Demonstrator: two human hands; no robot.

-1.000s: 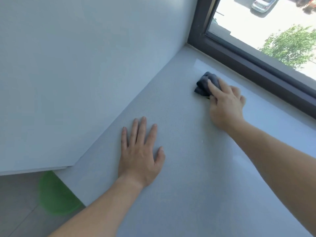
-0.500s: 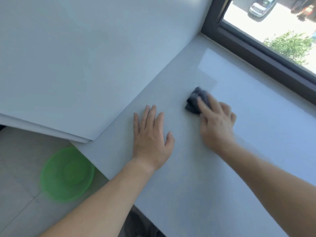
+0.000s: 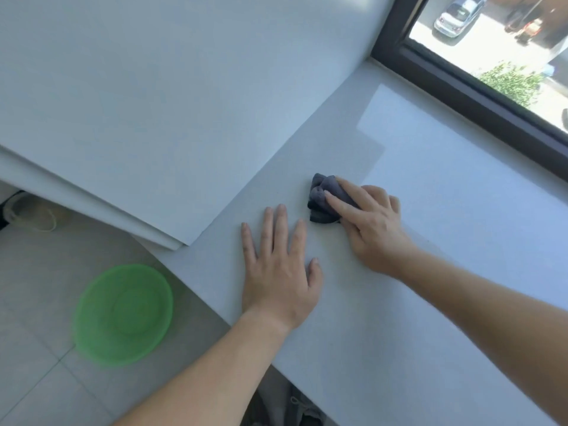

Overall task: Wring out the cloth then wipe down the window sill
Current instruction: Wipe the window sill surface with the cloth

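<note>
A green basin (image 3: 123,315) lies on the floor at your left. Your left hand (image 3: 278,272) rests flat on the window sill (image 3: 430,210) and grasps nothing. Just right of it, the bunched dark cloth (image 3: 319,199) lies on the sill. Your right hand (image 3: 372,229) presses it down with straight fingers (image 3: 338,206), not clenched.

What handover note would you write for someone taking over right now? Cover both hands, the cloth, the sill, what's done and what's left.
Left hand: flat on the window sill, open, holding nothing.
Right hand: fingers pressing the dark cloth onto the sill.
Done: cloth is bunched and on the sill; wringing cannot be confirmed.
Left: probably most of the wiping.
</note>
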